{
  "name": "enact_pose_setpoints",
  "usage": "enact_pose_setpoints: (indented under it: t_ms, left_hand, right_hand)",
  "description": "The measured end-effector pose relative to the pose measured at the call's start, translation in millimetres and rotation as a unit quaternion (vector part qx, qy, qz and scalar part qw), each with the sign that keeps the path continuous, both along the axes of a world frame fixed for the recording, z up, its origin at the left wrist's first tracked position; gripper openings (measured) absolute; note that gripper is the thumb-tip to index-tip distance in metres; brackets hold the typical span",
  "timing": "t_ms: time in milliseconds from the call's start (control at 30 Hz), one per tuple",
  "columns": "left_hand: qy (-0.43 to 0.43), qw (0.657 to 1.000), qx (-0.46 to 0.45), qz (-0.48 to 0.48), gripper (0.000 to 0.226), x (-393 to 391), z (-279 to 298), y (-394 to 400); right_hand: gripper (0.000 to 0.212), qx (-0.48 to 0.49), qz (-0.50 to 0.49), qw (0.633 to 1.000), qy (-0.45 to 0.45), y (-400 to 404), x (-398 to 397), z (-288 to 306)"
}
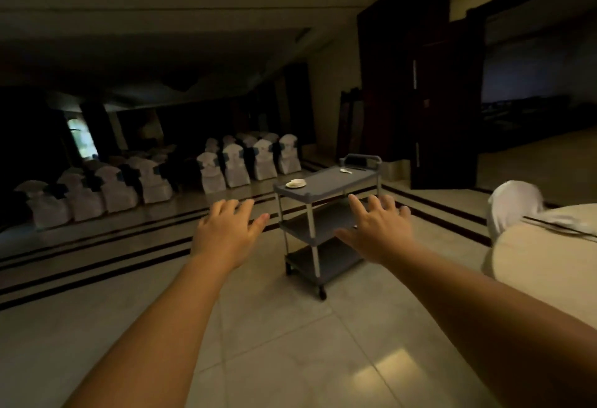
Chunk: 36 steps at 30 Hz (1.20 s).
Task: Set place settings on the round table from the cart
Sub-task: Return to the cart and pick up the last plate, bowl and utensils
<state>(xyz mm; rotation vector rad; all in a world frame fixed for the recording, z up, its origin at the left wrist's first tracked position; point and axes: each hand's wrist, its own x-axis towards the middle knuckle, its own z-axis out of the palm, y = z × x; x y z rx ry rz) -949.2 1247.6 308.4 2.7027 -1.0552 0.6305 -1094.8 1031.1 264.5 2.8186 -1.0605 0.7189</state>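
Observation:
A grey three-shelf cart [332, 181] stands on the tiled floor ahead of me. On its top shelf sit a white cup on a saucer [296, 183] near the front corner and a white spoon [345, 170] near the handle end. Both lower shelves look bare. My left hand [226, 233] and my right hand [378, 230] are stretched out in front of me with fingers spread, holding nothing, short of the cart. The round table [549, 262] with a cream cloth is at the right edge, with chopsticks [562, 226] lying on it.
A chair in a white cover [513, 204] stands behind the round table. Rows of white-covered chairs [239, 165] fill the dim left side of the hall. Dark wooden doors [420, 84] stand behind the cart. Dark stripes cross the floor.

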Motion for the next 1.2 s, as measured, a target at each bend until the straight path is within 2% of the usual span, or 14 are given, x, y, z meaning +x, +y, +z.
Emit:
enact_pose_setpoints:
  t_ms: [233,433,567,700,867,933,1200]
  left_hand:
    - [-0.008,0.996,0.029,-0.088,0.058,94,-34,-137]
    - [-0.019,0.989,0.049,-0.141,0.059,185,-30,-282]
    - [-0.001,0.992,-0.007,-0.130,0.058,255,-32,-364]
    - [0.008,0.994,-0.004,-0.113,0.057,322,-69,-425]
    - [0.065,0.992,-0.002,-0.106,0.059,406,-103,-529]
    - [0.063,0.990,0.002,-0.126,0.058,440,-109,-576]
    - [0.080,0.987,-0.004,-0.139,0.059,555,-112,-749]
  right_hand:
    - [0.084,0.009,-0.071,0.997,0.007,-100,68,-3]
    - [0.084,0.034,-0.087,0.995,0.038,-214,147,-9]
    - [0.082,0.040,-0.080,0.995,0.036,-287,200,-3]
    - [0.081,0.039,-0.070,0.996,0.044,-357,254,-15]
    - [0.082,0.048,-0.093,0.993,0.062,-457,324,-32]
    - [0.082,0.050,-0.105,0.990,0.083,-495,356,-34]
    - [0.079,0.041,-0.105,0.991,0.072,-655,462,-22]
